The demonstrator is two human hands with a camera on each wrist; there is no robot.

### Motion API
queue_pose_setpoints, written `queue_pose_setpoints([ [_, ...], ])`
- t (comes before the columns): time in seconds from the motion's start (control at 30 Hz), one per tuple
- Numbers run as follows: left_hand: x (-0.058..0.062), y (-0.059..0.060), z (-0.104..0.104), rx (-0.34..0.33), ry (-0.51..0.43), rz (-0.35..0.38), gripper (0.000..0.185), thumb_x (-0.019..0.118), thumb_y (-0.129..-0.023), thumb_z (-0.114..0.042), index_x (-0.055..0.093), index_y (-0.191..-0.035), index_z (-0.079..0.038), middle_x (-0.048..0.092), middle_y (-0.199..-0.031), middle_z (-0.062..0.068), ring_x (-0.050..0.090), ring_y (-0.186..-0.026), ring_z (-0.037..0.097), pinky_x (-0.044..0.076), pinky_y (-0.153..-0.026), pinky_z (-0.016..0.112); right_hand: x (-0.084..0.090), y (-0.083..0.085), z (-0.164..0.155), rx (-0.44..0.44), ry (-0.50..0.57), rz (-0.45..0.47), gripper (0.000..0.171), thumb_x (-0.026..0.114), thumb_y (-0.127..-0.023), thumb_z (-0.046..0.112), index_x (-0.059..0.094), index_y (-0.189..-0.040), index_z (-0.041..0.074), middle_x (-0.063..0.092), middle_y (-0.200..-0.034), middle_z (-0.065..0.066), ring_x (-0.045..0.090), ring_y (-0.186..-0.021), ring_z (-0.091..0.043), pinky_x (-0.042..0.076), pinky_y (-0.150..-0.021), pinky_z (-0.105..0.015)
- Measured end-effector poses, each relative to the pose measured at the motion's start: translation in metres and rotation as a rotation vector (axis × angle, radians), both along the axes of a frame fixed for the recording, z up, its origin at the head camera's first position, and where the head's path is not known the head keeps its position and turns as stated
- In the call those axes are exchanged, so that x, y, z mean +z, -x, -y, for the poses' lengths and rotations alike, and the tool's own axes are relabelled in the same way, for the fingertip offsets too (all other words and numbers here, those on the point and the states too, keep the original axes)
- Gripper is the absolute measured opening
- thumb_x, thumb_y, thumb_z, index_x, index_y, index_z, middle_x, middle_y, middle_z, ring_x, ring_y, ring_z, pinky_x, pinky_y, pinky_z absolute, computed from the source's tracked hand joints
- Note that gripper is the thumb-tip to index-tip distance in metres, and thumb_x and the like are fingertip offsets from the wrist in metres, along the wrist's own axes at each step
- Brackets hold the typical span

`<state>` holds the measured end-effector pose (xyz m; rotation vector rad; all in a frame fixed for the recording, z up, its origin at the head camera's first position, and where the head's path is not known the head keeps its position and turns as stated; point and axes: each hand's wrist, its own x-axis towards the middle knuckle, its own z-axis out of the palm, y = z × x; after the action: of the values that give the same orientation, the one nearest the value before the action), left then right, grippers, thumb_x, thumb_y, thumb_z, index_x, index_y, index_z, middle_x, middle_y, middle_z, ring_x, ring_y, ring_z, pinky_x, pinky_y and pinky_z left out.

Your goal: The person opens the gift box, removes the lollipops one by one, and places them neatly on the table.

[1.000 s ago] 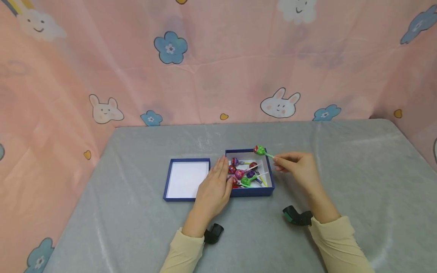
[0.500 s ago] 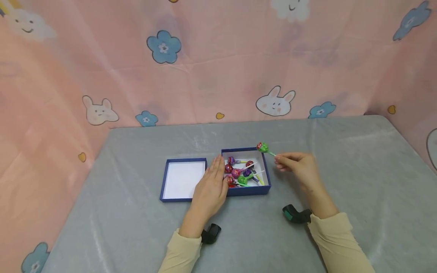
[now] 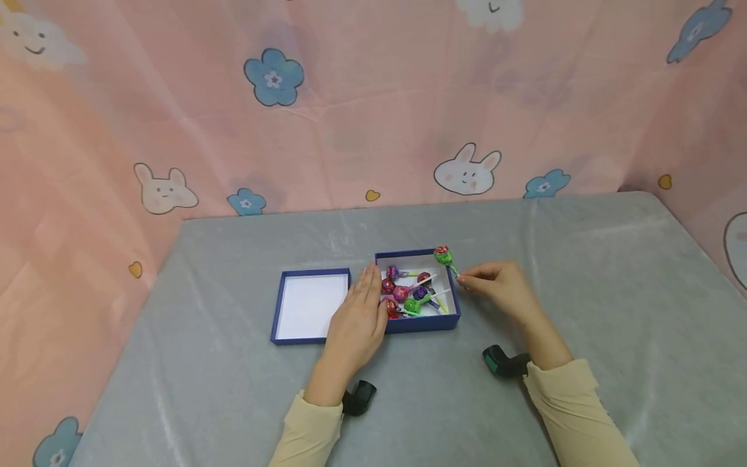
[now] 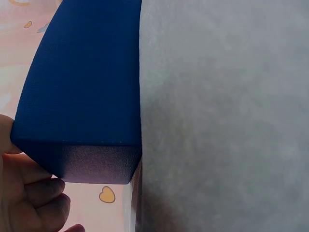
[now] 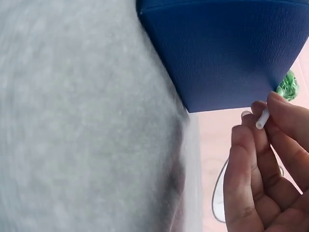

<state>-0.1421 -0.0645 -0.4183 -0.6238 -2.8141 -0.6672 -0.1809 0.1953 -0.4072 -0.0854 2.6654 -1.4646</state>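
Note:
My right hand (image 3: pixel 502 288) pinches the stick of a green and red wrapped lollipop (image 3: pixel 443 256) between thumb and forefinger. Its head is over the far right corner of a blue box (image 3: pixel 432 322). The white stick end (image 5: pixel 263 119) pokes out from the fingertips in the right wrist view. Inside the box lie several lollipops in red, pink, purple and green wrappers, including a green one (image 3: pixel 412 305). My left hand (image 3: pixel 357 318) holds the box at its left wall, fingers along the outside and thumb at the near corner. That hand hides part of the wall.
A shallow blue lid (image 3: pixel 312 305) with a white inside lies left of the box, its right edge partly behind my left hand. Both stand on a grey cloth-covered table (image 3: pixel 222 389). A pink printed curtain (image 3: pixel 350 130) rises behind the table.
My right hand has shifted slightly left, bringing the lollipop closer to the box's far right corner and tilting its head more upright. The left hand keeps its place at the box.

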Motion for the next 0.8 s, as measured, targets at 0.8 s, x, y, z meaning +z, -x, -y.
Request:
queue_pose_setpoints([
  [0.8, -0.003, 0.0, -0.001, 0.006, 0.006, 0.001, 0.053, 0.045, -0.098, -0.02, 0.033, -0.143, 0.006, 0.032, -0.148, 0.017, 0.029, -0.138, 0.026, 0.028, -0.11, 0.041, -0.011, 0.006, -0.007, -0.11, 0.276, 0.044, 0.026, 0.062, -0.089, 0.001, 0.062, -0.104, -0.02, 0.069, -0.082, -0.006, 0.061, -0.066, -0.003, 0.055, -0.063, -0.022],
])
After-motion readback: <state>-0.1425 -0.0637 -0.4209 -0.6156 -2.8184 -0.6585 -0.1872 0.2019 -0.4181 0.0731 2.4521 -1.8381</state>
